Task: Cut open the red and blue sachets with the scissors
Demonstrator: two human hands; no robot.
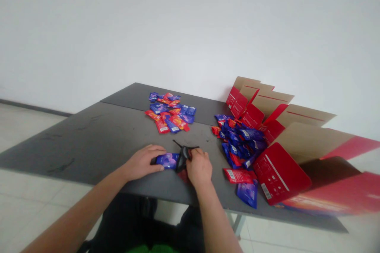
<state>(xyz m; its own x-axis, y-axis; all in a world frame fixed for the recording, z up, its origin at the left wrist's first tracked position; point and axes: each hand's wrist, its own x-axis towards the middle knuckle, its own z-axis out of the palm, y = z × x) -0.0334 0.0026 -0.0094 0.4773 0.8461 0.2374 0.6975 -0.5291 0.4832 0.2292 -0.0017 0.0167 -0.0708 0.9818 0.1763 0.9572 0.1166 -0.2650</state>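
Observation:
My left hand (145,162) has its fingers and thumb closed on the left end of a purple packet (166,161) near the table's front edge. Against the packet's right end sits a small black-and-grey object (182,159) with a thin dark strip sticking up at its back. Curled fingers of my right hand (200,167) grip this object from the right and hide part of it. Its exact kind is unclear. Something reddish shows dimly under the right hand.
Beyond my hands lies a loose group of red and purple packets (172,112). To the right is a larger heap (239,138) of similar packets. Several open red cardboard boxes (280,174) stand along the right side of the dark table (97,138). A white wall rises behind.

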